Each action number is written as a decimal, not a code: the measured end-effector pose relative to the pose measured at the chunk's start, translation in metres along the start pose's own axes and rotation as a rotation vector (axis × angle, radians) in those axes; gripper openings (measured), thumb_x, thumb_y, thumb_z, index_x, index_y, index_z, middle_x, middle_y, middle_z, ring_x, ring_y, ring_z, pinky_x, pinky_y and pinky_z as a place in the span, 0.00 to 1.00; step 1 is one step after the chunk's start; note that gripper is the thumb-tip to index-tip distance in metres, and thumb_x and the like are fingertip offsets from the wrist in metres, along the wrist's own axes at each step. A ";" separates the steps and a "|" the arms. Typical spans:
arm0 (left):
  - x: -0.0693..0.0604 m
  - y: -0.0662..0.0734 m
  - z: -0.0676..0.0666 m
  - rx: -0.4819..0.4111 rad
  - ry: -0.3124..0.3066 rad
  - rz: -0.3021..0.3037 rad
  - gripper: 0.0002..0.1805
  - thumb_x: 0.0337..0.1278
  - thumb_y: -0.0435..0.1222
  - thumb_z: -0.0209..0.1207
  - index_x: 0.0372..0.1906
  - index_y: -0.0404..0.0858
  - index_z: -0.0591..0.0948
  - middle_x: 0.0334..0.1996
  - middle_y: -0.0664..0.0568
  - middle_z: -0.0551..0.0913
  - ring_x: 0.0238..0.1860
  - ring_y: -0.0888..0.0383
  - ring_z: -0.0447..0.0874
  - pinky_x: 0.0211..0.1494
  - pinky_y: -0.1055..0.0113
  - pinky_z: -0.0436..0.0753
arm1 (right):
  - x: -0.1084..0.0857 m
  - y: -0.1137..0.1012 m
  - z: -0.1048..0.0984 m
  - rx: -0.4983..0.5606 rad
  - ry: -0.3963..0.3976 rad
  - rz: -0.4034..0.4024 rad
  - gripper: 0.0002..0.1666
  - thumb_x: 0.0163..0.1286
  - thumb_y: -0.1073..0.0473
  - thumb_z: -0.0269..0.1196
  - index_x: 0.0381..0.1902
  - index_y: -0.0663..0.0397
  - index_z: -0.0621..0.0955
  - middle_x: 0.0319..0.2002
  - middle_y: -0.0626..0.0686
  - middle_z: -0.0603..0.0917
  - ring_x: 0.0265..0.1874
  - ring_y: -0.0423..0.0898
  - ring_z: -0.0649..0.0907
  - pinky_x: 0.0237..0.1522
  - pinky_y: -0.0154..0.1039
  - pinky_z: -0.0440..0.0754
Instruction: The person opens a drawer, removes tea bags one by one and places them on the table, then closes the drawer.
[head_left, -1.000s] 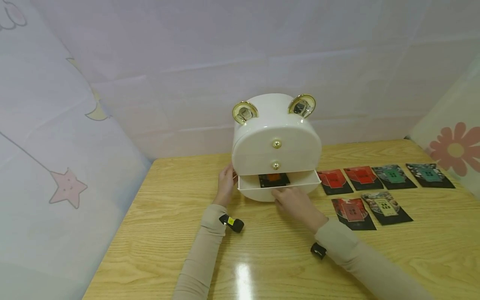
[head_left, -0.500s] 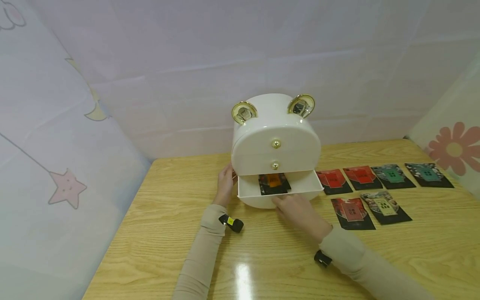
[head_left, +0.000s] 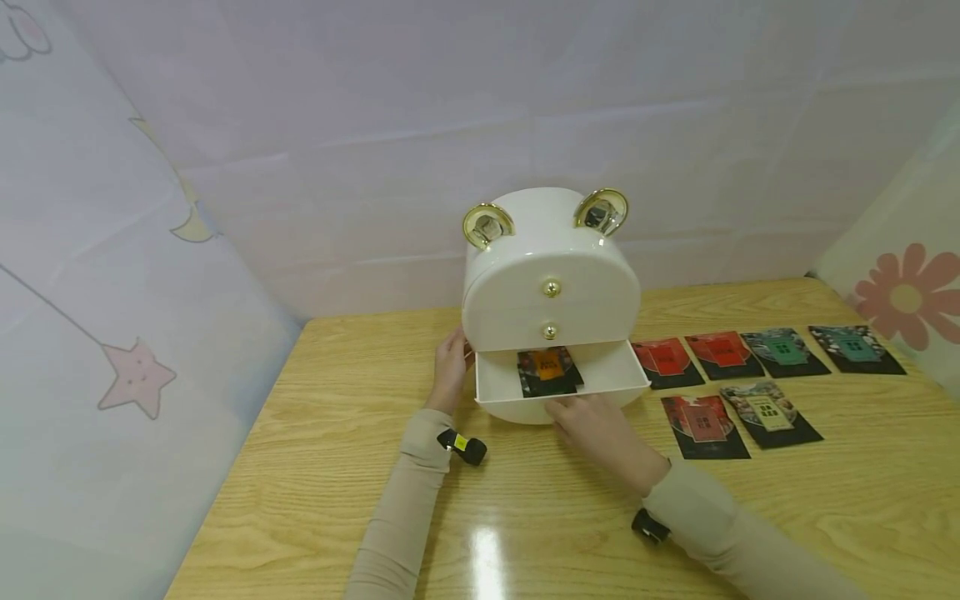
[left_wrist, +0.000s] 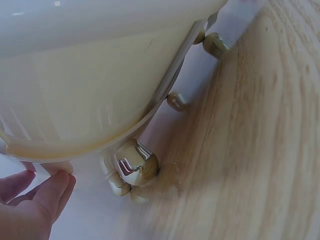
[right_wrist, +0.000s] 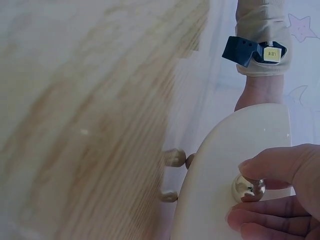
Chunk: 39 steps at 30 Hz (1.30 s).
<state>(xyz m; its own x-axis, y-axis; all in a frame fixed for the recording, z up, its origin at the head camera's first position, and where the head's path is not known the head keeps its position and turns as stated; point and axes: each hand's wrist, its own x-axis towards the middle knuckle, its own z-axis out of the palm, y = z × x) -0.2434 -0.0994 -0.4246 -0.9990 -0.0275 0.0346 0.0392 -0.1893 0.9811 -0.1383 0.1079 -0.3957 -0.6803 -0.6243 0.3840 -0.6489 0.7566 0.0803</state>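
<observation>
A white bear-shaped drawer cabinet (head_left: 551, 308) with gold-rimmed ears stands on the table. Its bottom drawer (head_left: 611, 375) is pulled out. Inside lies a black packet with an orange label (head_left: 550, 367); at least one more packet seems to be under it. My right hand (head_left: 600, 429) is at the drawer front. In the right wrist view, thumb and fingers pinch the round gold knob (right_wrist: 248, 189). My left hand (head_left: 450, 371) rests against the cabinet's left side; its fingertips (left_wrist: 62, 172) touch the cabinet's edge in the left wrist view, partly hidden.
To the cabinet's right, several flat packets lie in two rows: red packets (head_left: 726, 354), green-labelled packets (head_left: 783, 352) and a yellow-labelled packet (head_left: 771, 414). Gold ball feet (left_wrist: 136, 162) raise the cabinet off the wooden table (head_left: 360, 375). Behind it hangs a pale cloth (head_left: 390, 167).
The bottom drawer has slid further out towards me, drawn by my right hand on its knob, and more of the orange-labelled packet shows. My left hand has stayed at the cabinet's side.
</observation>
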 end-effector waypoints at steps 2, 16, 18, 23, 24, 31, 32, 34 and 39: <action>-0.001 0.000 0.000 0.000 -0.006 -0.001 0.23 0.70 0.44 0.40 0.59 0.35 0.71 0.52 0.44 0.74 0.53 0.51 0.72 0.59 0.60 0.70 | -0.001 0.000 -0.001 0.000 0.002 -0.005 0.11 0.48 0.65 0.67 0.22 0.53 0.74 0.17 0.46 0.77 0.12 0.38 0.65 0.11 0.30 0.60; -0.002 0.002 0.000 -0.003 -0.005 -0.002 0.22 0.70 0.43 0.40 0.60 0.35 0.70 0.53 0.44 0.73 0.54 0.51 0.72 0.59 0.59 0.70 | -0.008 -0.008 -0.008 -0.004 -0.003 -0.006 0.11 0.47 0.65 0.69 0.26 0.53 0.76 0.18 0.47 0.76 0.13 0.39 0.63 0.12 0.29 0.59; -0.002 0.002 0.001 -0.006 -0.002 -0.002 0.22 0.70 0.43 0.40 0.60 0.35 0.70 0.53 0.44 0.73 0.54 0.51 0.72 0.59 0.59 0.70 | -0.009 -0.009 -0.008 -0.006 0.007 -0.013 0.11 0.47 0.65 0.69 0.25 0.53 0.76 0.17 0.47 0.76 0.13 0.39 0.64 0.12 0.30 0.59; -0.002 0.002 0.000 0.000 -0.005 -0.010 0.22 0.70 0.43 0.39 0.60 0.35 0.70 0.54 0.44 0.72 0.55 0.51 0.71 0.59 0.59 0.69 | -0.011 -0.009 -0.009 0.000 0.024 -0.026 0.12 0.47 0.66 0.69 0.24 0.53 0.75 0.17 0.47 0.75 0.12 0.39 0.65 0.12 0.30 0.61; -0.002 0.002 0.000 0.003 -0.007 -0.012 0.22 0.70 0.43 0.39 0.60 0.35 0.70 0.55 0.44 0.72 0.55 0.50 0.71 0.60 0.59 0.69 | -0.011 -0.009 -0.009 0.003 0.026 -0.028 0.12 0.47 0.66 0.69 0.24 0.53 0.74 0.17 0.47 0.75 0.13 0.39 0.65 0.12 0.31 0.61; -0.004 0.008 0.000 -0.007 -0.030 -0.028 0.22 0.70 0.41 0.39 0.60 0.33 0.69 0.56 0.42 0.71 0.57 0.49 0.70 0.61 0.58 0.67 | -0.015 -0.009 -0.009 -0.002 0.010 -0.031 0.10 0.47 0.66 0.68 0.24 0.53 0.75 0.17 0.47 0.76 0.13 0.39 0.65 0.13 0.30 0.60; -0.006 0.011 0.001 -0.003 -0.032 -0.028 0.22 0.70 0.40 0.39 0.61 0.33 0.69 0.56 0.42 0.71 0.57 0.49 0.70 0.61 0.58 0.67 | -0.015 -0.009 -0.009 -0.002 0.011 -0.036 0.10 0.48 0.66 0.68 0.24 0.53 0.75 0.17 0.47 0.75 0.13 0.39 0.65 0.13 0.30 0.60; -0.010 0.017 0.002 0.007 -0.036 -0.031 0.22 0.70 0.40 0.38 0.61 0.32 0.68 0.56 0.41 0.71 0.57 0.49 0.70 0.61 0.58 0.67 | -0.016 -0.009 -0.010 0.002 0.018 -0.043 0.10 0.47 0.67 0.67 0.23 0.53 0.74 0.16 0.47 0.75 0.13 0.39 0.65 0.13 0.31 0.60; -0.016 0.024 0.003 0.027 -0.038 -0.031 0.22 0.71 0.40 0.38 0.60 0.31 0.69 0.55 0.41 0.71 0.56 0.49 0.70 0.60 0.59 0.68 | -0.019 -0.010 -0.010 0.015 0.041 -0.048 0.11 0.47 0.68 0.66 0.23 0.53 0.73 0.15 0.46 0.73 0.12 0.39 0.64 0.12 0.31 0.59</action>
<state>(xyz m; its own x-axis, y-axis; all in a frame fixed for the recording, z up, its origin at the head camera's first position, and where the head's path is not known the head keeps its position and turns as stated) -0.2268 -0.1003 -0.4006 -0.9998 0.0154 0.0107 0.0080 -0.1628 0.9866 -0.1156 0.1138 -0.3941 -0.6339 -0.6510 0.4175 -0.6856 0.7229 0.0863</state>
